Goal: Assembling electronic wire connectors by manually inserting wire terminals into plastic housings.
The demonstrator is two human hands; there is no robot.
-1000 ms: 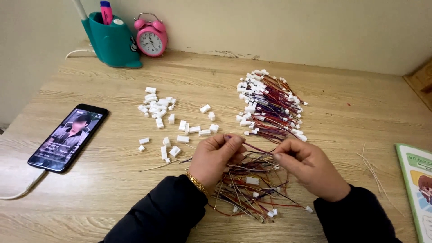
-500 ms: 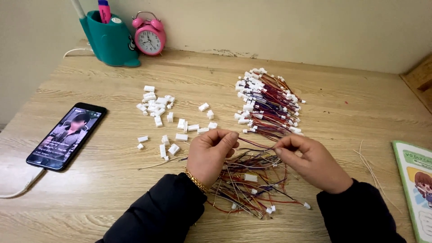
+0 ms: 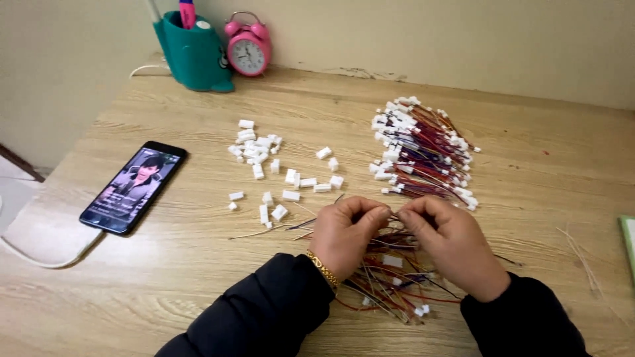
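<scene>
A: What's nearest the camera?

B: Two black sleeves, then the hands, both over a loose tangle of thin wires (image 3: 390,277) w/ small white plugs, lying on the wooden tabletop (image 3: 542,172). That tangle is the landmark for everything else.

A: What are the hands doing?

B: Left hand (image 3: 344,235) and right hand (image 3: 453,244) are close together, fingertips nearly meeting right above the tangle, each pinched shut on wire strands pulled up from it. Can't tell which single strand. A gold bracelet (image 3: 324,270) sits on the left wrist.

A: And around the tangle?

B: Just left of it and a bit further back, approx two dozen small white connector housings (image 3: 264,155) are scattered, some clumped, some single. Straight behind the tangle, near but apart, is a neat pile of finished wires (image 3: 423,155), red and dark strands w/ white plugs at the ends. Right of the tangle, a few pale loose strands (image 3: 582,251) lie alone; at the far right edge, a sliver of a green book (image 3: 628,244).

A: Further off?

B: Well left of the tangle, a black phone (image 3: 132,186), screen lit, a white cable (image 3: 40,254) curving by its near end. Far back-left, by the wall: a teal pen holder (image 3: 192,53) and, beside it, a pink twin-bell alarm clock (image 3: 248,47).
</scene>
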